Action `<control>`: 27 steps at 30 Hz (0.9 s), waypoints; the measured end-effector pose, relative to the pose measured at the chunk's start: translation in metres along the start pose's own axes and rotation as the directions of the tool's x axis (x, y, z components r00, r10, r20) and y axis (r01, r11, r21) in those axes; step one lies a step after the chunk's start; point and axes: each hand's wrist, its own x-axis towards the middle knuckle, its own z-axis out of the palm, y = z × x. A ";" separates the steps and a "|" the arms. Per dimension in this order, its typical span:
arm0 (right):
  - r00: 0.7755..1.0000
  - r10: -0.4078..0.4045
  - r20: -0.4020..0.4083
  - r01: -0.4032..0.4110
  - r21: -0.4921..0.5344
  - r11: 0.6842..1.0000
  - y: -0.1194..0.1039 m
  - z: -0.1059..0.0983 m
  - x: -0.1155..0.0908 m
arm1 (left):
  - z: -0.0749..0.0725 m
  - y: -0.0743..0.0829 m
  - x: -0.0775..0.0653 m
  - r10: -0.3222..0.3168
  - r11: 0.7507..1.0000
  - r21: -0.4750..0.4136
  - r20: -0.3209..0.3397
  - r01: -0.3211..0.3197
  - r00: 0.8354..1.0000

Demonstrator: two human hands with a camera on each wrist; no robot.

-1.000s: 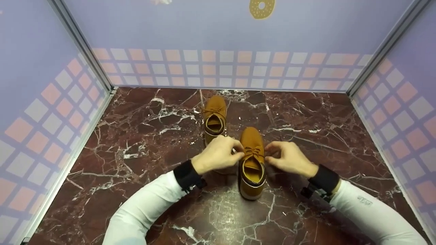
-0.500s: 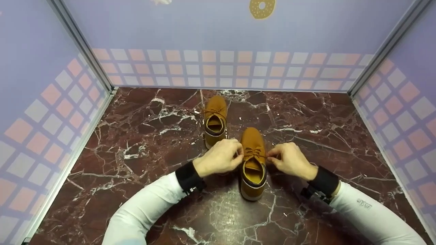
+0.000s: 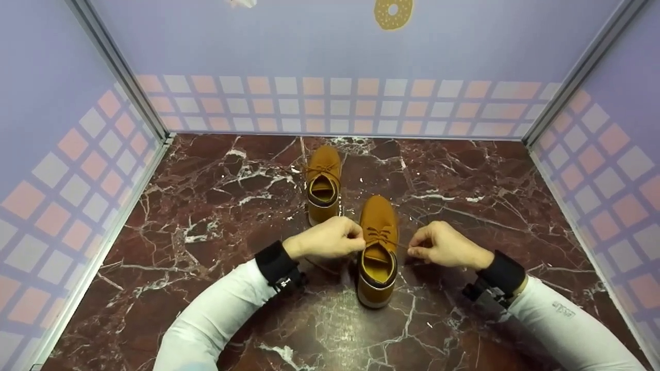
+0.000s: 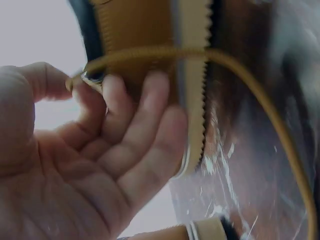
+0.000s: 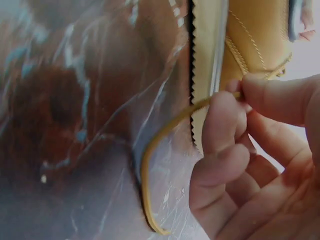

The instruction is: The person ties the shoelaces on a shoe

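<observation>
A tan lace-up shoe [image 3: 380,216] stands upright on the floor between both hands, its toe pointing away. My left hand [image 3: 330,238] is at its left side, thumb and forefinger pinching a shoelace [image 4: 150,52] whose long loose end curves down in the left wrist view. On the shoe's right my right hand [image 3: 446,245] pinches the other shoelace [image 5: 172,122], pulled out a short way from the eyelets; its tail hangs toward the floor. The second tan shoe [image 3: 324,175] stands farther off to the left, its laces spread loosely, its heel near my left hand.
Dark red marble-patterned floor [image 3: 232,309] surrounds the shoes. A lilac back wall [image 3: 340,51] with pink and white squares closes the far side. Similar side walls stand left [image 3: 62,170] and right [image 3: 608,154].
My right hand has moved right, away from the shoe, drawing the shoelace out to that side. My left hand has shifted slightly down, staying beside the shoe.
</observation>
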 end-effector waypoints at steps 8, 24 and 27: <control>0.999 0.016 0.030 -0.018 0.076 0.997 -0.003 -0.005 -0.002 | -0.010 -0.006 -0.001 -0.033 0.905 -0.420 0.098 0.071 0.995; 0.999 0.012 0.047 -0.016 0.088 0.996 -0.007 -0.005 0.000 | -0.005 -0.005 0.003 0.014 0.645 -0.763 0.053 0.032 0.998; 0.999 0.011 0.052 -0.016 0.094 0.995 -0.008 -0.005 0.001 | 0.002 -0.004 0.007 -0.009 0.608 -0.794 -0.014 -0.005 1.000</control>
